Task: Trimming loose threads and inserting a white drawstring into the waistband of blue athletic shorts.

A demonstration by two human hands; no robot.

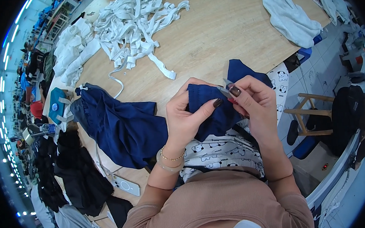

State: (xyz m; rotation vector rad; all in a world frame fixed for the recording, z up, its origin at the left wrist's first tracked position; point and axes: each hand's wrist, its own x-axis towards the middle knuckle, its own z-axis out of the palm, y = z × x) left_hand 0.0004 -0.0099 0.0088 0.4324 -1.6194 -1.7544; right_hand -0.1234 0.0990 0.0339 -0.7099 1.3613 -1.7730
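My left hand (185, 116) is closed on a navy blue garment (206, 96), with the thumb pressed on the cloth near its gathered edge. In my right hand (254, 105) is a small pair of thread snips (223, 91), with pointed silver blades and a bit of red by the fingers. The blades lie against or just over the edge of the blue cloth; I cannot tell if they touch it. Part of the blue cloth spreads behind my right hand. More navy fabric (124, 121) lies heaped on the table left of my left hand.
A pile of white elastic strips (133, 23) covers the table's far left, beside bunched white cloth (74, 43). A white cloth bundle (291, 17) lies at the far right edge. Black garments (79, 174) and a phone (126, 185) are at the left. A wooden stool (312, 112) stands right.
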